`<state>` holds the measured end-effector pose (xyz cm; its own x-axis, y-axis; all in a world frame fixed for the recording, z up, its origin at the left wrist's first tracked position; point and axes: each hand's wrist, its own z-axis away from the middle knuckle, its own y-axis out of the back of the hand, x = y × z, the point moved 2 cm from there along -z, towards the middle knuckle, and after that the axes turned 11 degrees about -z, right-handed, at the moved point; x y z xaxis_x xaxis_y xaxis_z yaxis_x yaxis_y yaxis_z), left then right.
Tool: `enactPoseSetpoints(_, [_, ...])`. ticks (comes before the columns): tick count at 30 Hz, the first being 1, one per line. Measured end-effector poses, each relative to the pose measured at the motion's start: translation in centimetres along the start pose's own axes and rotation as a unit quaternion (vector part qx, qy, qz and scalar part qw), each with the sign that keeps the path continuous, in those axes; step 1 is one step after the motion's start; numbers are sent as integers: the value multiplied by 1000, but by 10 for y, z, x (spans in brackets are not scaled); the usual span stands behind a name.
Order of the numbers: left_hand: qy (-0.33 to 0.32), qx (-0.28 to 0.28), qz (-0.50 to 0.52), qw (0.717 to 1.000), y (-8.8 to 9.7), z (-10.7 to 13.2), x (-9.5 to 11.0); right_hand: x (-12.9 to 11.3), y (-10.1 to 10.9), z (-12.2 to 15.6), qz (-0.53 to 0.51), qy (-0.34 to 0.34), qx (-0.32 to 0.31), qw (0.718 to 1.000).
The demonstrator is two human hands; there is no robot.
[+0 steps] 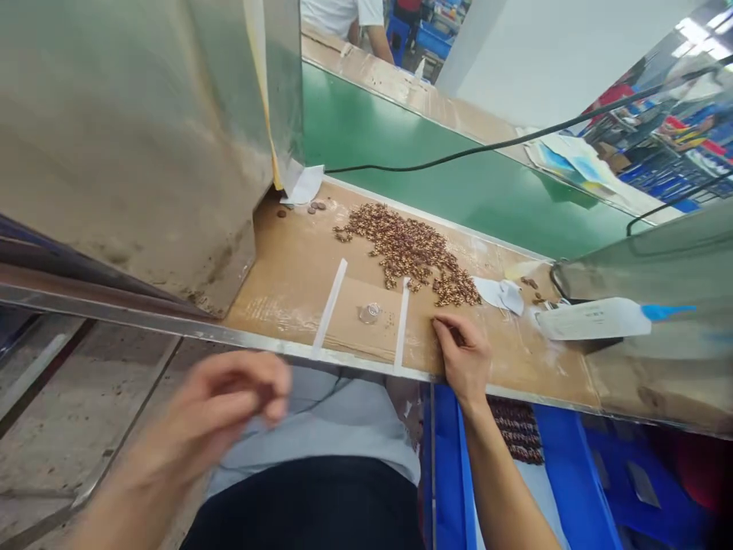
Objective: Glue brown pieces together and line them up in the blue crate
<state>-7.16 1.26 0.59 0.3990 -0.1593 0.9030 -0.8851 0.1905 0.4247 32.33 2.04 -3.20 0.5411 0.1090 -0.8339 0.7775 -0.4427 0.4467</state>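
Observation:
My left hand is in the air in front of the bench edge, smeared by motion. Its fingers look curled towards the thumb; whether anything is between them cannot be made out. My right hand rests at the cardboard-covered bench top, thumb and fingers pinched together; what they hold, if anything, is hidden. Left of it, between two white tape strips, a small clear glass or plastic piece lies on a cardboard patch. Beyond spreads a pile of small shiny brown-gold pieces.
A white bottle with a blue nozzle lies at the right. Metal panels flank the bench. Behind runs a green belt crossed by a black cable. Below right is a blue crate. A person is across the belt.

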Motion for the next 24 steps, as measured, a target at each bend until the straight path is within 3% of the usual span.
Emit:
enactPoseSetpoints(1, [56,-10,136,989,-12,4,-3,0,1,1,1,-3,4,1000])
enactPoseSetpoints(3, [164,-45,365,915,-40,2,-4,0,1,2,-1,-8,11,1000])
enactPoseSetpoints(4, [185,-53,447,874,-53,-4,-4,0,1,2,-3,-10,13,1000])
enactPoseSetpoints(6, [200,-69,549,809,-72,-18,-2,0,0,2,-10,-15,17,1000])
enactPoseSetpoints(8, [194,-86,592,777,-80,-29,0,-1,0,1,-11,-20,22,999])
enactPoseSetpoints(12, [179,-98,612,764,-77,-39,-3,-10,-1,0,-22,-38,31,999])
enactPoseSetpoints(15, [163,-91,613,768,-75,-45,-5,-30,-6,0,-74,-31,34,996])
enactPoseSetpoints(19, [137,-72,595,789,-74,-54,-10,-69,-25,-4,-130,16,-12,991])
enactPoseSetpoints(24, [109,-44,584,803,-74,-57,-14,-99,-54,-11,-100,108,-83,986])
